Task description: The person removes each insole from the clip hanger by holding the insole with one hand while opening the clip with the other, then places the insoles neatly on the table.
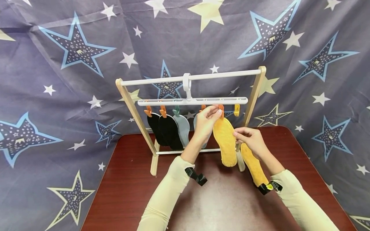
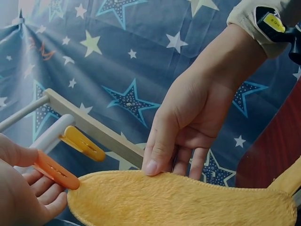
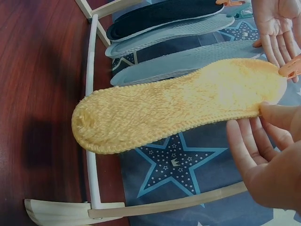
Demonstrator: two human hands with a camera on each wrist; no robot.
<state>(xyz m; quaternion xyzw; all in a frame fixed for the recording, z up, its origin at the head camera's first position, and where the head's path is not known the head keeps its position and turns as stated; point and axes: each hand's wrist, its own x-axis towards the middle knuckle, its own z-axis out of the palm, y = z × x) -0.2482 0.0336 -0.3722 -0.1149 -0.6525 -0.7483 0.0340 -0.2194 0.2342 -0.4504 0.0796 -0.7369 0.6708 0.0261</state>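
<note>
A fuzzy yellow insole (image 1: 225,144) hangs toe down from the white hanger bar (image 1: 193,101). My left hand (image 1: 206,121) is at its top end, with the thumb and fingers around an orange clothespin (image 2: 56,170). The clothespin's tip meets the end of the insole. My right hand (image 1: 251,139) pinches the insole's side edge between thumb and fingers, as the right wrist view also shows. Just right of the orange clothespin, a yellow clothespin (image 1: 237,110) hangs with nothing in it. A second yellow insole (image 1: 254,163) lies on the table below my right forearm.
Black insoles (image 1: 170,132) and a grey insole (image 1: 182,128) hang from clothespins on the left. Another grey insole (image 3: 183,61) hangs behind the yellow one. The wooden rack (image 1: 136,117) stands on the red-brown table (image 1: 127,189), before a star-patterned cloth (image 1: 57,96).
</note>
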